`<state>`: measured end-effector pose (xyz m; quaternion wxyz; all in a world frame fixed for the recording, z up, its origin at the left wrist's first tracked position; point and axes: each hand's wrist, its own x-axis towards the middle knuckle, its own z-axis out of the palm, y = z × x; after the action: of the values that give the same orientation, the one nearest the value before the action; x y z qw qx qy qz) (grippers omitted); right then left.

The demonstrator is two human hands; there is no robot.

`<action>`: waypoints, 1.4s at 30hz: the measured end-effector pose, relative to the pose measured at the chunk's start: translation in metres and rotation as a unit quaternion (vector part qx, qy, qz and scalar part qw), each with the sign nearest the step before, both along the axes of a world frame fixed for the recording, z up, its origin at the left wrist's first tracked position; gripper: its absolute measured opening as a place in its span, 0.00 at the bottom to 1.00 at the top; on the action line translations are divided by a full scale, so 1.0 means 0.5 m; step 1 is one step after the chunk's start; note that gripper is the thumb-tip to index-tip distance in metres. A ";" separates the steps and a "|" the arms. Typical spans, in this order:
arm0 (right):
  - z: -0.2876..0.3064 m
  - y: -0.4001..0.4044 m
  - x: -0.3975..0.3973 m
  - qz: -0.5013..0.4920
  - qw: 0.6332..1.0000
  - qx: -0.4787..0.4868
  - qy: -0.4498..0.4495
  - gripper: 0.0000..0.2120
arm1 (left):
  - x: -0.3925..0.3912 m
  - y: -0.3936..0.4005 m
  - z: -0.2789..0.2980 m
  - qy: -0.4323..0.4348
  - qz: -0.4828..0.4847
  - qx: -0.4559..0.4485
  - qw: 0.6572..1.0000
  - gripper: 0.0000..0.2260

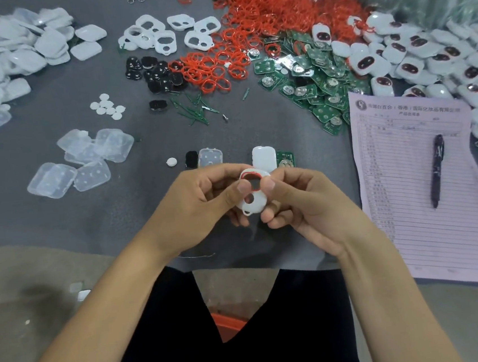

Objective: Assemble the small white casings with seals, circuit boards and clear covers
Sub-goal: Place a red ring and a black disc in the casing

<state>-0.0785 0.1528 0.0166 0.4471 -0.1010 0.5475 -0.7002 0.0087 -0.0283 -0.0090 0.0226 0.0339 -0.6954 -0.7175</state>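
Both hands hold one small white casing (254, 200) above the table's near edge. A red seal (249, 176) sits round its upper opening. My left hand (202, 205) grips the casing's left side, thumb pressing on the seal. My right hand (299, 204) grips the right side, thumb on the rim. Just behind lie a white casing back (264, 156), a green circuit board (285, 159), a clear cover (210, 157), a black pad (191, 159) and a white disc (171, 162).
On the grey table (58, 217) are stocks: clear covers (82, 162), frosted covers (7, 63), empty white casings (169, 33), black pads (152, 72), red seals (259, 16), green boards (310, 85) and assembled casings (425, 55). A pink form (411, 207) with a pen (437, 169) lies right.
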 end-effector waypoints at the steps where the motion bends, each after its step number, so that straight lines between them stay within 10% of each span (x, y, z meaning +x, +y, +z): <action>1: 0.000 0.000 0.002 -0.003 1.000 0.000 0.003 0.07 | 0.000 0.000 0.000 0.000 -0.004 -0.008 1.000 0.10; 42: -0.008 -0.035 0.025 -0.111 0.989 0.044 0.084 0.12 | 0.011 0.015 -0.002 0.025 0.065 -0.135 0.988 0.07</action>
<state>-0.0659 0.1352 0.0124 0.3232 -0.0786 0.6210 -0.7097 0.0140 -0.0208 -0.0100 0.0912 0.0577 -0.7814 -0.6147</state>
